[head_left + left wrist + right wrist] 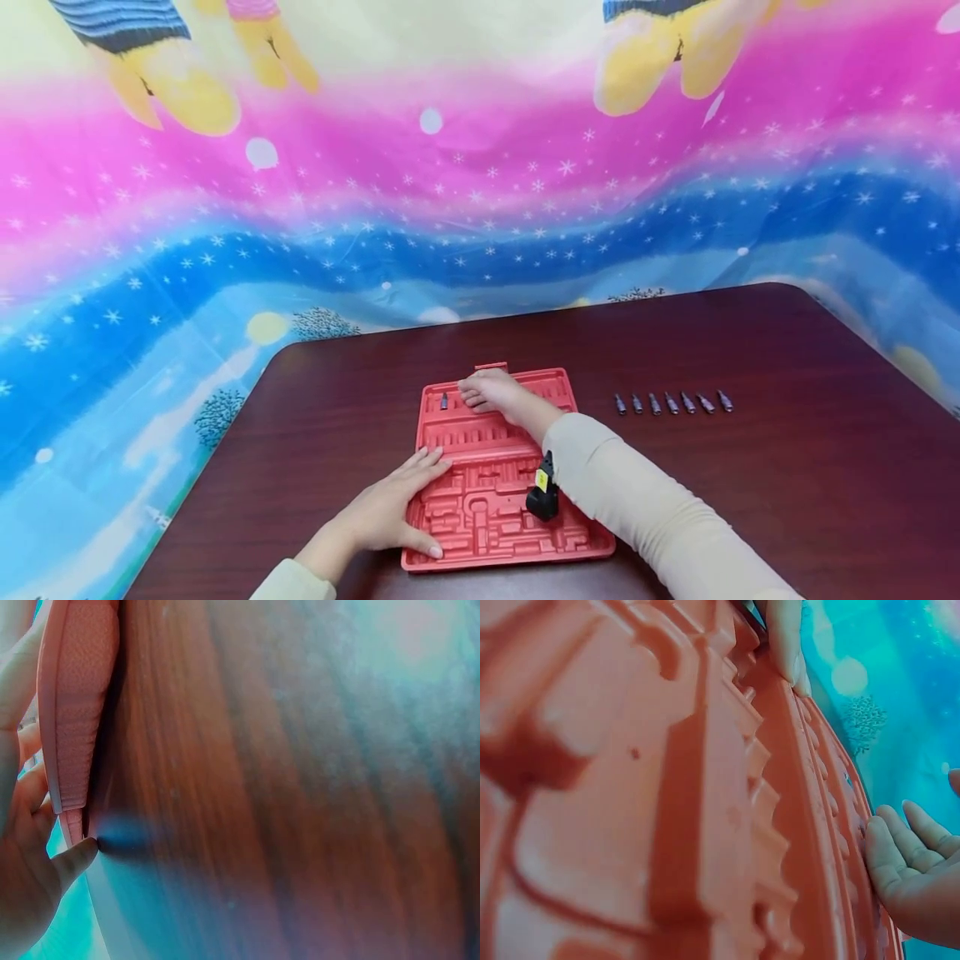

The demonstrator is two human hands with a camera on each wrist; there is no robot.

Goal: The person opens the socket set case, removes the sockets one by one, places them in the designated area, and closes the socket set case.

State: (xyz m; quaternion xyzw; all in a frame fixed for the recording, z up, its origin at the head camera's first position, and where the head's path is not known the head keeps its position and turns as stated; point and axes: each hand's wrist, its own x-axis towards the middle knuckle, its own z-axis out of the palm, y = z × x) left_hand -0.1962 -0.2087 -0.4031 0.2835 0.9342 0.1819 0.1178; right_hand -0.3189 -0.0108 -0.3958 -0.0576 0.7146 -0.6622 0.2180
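A red moulded tool case (480, 505) lies unfolded on the table, its two halves full of shaped recesses. My left hand (390, 508) rests spread along the case's left side, fingers on the rim and thumb at the near corner; in the left wrist view the little finger of this hand (30, 877) touches the tabletop. Over the far half of the case is my right hand (497, 393). Its fingertips in the right wrist view hold a small dark bit against the case, mostly hidden. One dark screwdriver bit (444, 402) stands in the far half's left slot.
Several dark bits (672, 403) are lined up in a row on the brown table (795, 475), right of the case. A black wrist camera (543, 492) hangs under the right sleeve. A patterned cloth (480, 200) rises behind the table.
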